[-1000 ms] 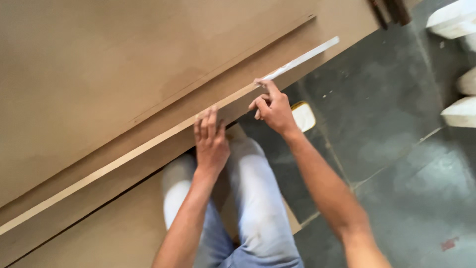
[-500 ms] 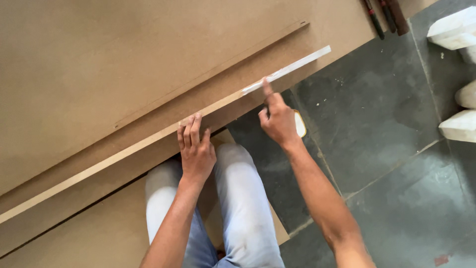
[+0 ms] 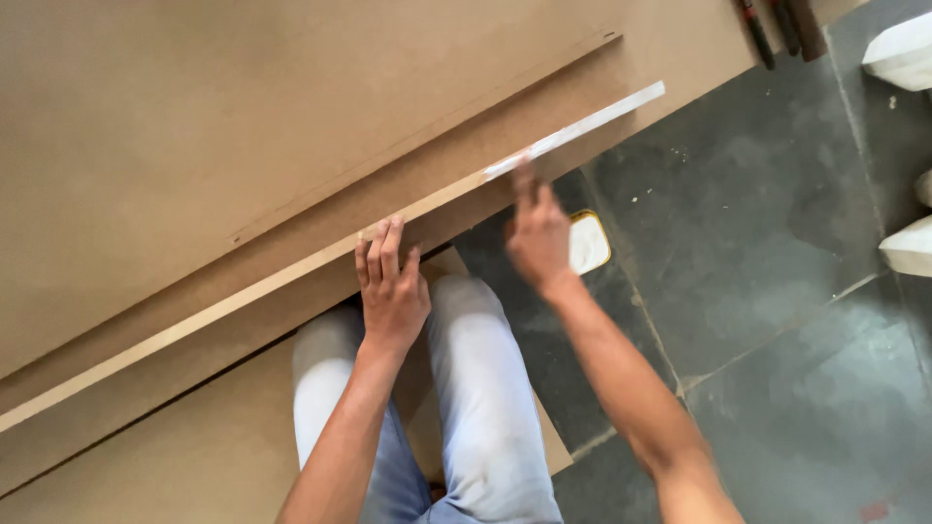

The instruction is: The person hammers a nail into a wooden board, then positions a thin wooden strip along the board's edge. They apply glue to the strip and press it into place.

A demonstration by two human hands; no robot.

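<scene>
Large brown fibreboard sheets (image 3: 252, 126) lie stacked before me, their front edge (image 3: 194, 325) running diagonally from lower left to upper right. A white strip of edge tape (image 3: 582, 126) covers the upper right end of that edge. My left hand (image 3: 390, 286) rests flat with fingers together on the board's edge, above my knees. My right hand (image 3: 537, 231) is blurred, its index finger stretched out and touching the edge where the white tape begins. Neither hand holds anything.
My legs in light jeans (image 3: 466, 408) kneel on a lower brown board (image 3: 116, 485). A small white and yellow object (image 3: 588, 243) lies on the dark stone floor (image 3: 757, 252). White objects (image 3: 903, 53) stand at the right; dark tool handles (image 3: 767, 24) lie top right.
My right hand has slid left and down along the edge toward the tape's lower end. My left hand stays pressed on the edge. The view has shifted slightly.
</scene>
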